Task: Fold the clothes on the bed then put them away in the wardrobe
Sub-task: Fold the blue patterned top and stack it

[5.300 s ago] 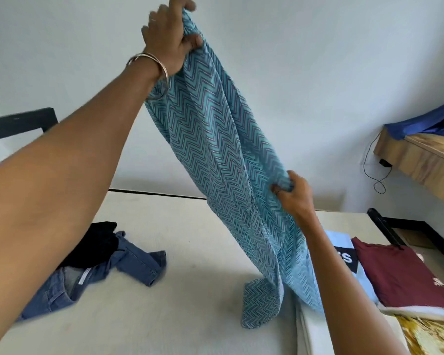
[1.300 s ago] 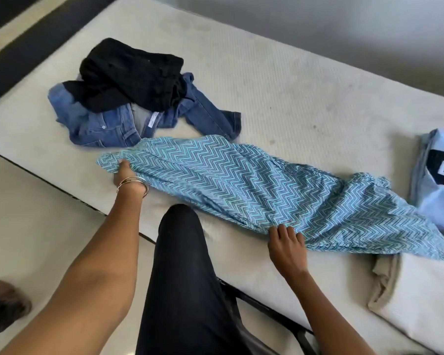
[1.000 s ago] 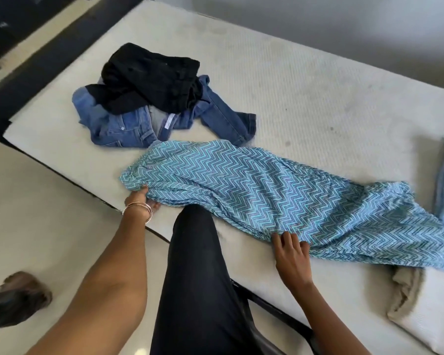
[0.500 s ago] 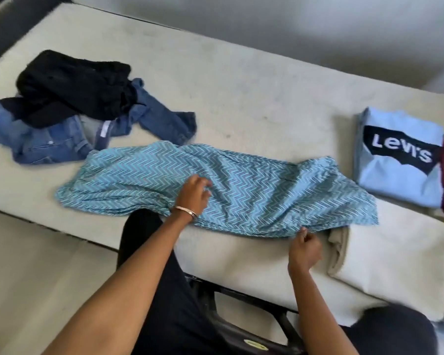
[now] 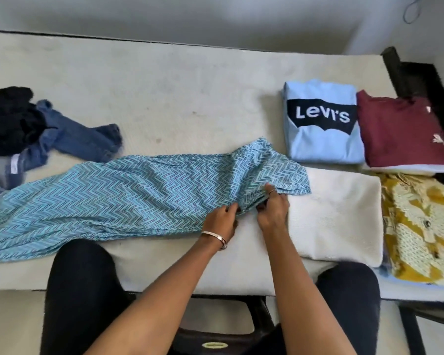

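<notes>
Both hands now meet at the right end of the blue chevron garment (image 5: 128, 198), where half a second ago the left hand (image 5: 219, 221) rested mid-length and the right hand (image 5: 272, 211) sat at the near hem. Item: chevron garment, laid lengthwise along the near edge of the bed (image 5: 164, 98), its right end overlapping a cream folded cloth (image 5: 338, 216). Hold: left fingers (image 5: 230, 210) and right fingers (image 5: 268, 188) curl into the bunched cloth side by side, pinching a gathered fold. Handling, by judgement: thin, light, limp fabric, likely to slide and crease; best taken at hems or corners and smoothed flat before each fold. Unfolded stock, far left end of the bed: jeans (image 5: 69, 142) with a black garment (image 5: 9, 119) heaped on them. Folded stock, right end: light blue Levi's shirt (image 5: 321, 147), maroon shirt (image 5: 400, 134) beside it, yellow patterned garment (image 5: 420, 226) at the near right corner. Containers: none in view; the wardrobe is not visible.
</notes>
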The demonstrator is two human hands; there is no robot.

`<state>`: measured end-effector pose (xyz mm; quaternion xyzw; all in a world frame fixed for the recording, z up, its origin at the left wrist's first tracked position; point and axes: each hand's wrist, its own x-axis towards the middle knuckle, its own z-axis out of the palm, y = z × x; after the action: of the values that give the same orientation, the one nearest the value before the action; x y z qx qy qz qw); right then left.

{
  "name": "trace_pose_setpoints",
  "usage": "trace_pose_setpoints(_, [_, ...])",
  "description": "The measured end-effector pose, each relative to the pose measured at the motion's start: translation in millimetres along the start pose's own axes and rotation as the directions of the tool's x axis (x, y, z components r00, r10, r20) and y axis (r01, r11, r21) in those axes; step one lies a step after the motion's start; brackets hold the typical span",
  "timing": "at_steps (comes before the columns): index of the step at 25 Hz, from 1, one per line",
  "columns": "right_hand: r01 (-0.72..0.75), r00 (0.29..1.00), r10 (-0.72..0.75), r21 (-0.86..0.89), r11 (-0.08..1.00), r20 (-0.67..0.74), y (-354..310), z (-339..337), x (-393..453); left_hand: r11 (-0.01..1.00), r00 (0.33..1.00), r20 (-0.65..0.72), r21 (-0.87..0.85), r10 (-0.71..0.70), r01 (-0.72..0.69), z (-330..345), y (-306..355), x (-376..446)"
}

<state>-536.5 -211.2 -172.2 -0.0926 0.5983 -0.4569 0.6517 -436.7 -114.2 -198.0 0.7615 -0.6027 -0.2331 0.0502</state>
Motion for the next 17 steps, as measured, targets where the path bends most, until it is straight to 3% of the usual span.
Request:
trace_pose_setpoints(4, [0.063, 0.998, -0.062, 0.093, 0.994, -0.01, -39, 10, 11, 0.997, 0.997, 0.01, -0.017, 0.071, -0.071, -9, -2, -6])
trace_pose_setpoints(8, [0.331, 0.943, -0.333, 0.198, 0.923, -0.021, -87, -7, -2, 0.997, 0.997, -0.021, -0.002, 0.079, -0.079, -13, 11, -7])
trace_pose_setpoints(10, [0.406, 0.914, -0.393, 0.209, 0.89, -0.104, -92, -45, -5, 0.992, 0.992, 0.061, 0.042, 0.112, -0.115, -9, 11, -7])
trace_pose_setpoints(12, [0.307, 0.912, -0.279, 0.048, 0.951, -0.301, -83, -84, 0, 0.981, 0.964, 0.226, 0.101, 0.142, -0.169, -1, 6, -9])
trace_pose_setpoints(14, [0.099, 0.811, -0.229, -0.261, 0.96, -0.538, -72, -112, 8, 0.962, 0.913, 0.372, 0.143, 0.165, -0.232, 8, 6, -14])
trace_pose_setpoints(15, [0.052, 0.751, -0.336, -0.456, 0.888, -0.569, -69, -118, 11, 0.961, 0.903, 0.395, 0.135, 0.171, -0.241, 11, 9, -17])
trace_pose_setpoints(17, [0.113, 0.722, -0.587, -0.774, 0.623, -0.367, -70, -114, 14, 0.982, 0.931, 0.324, 0.031, 0.167, -0.187, 15, 16, -19])
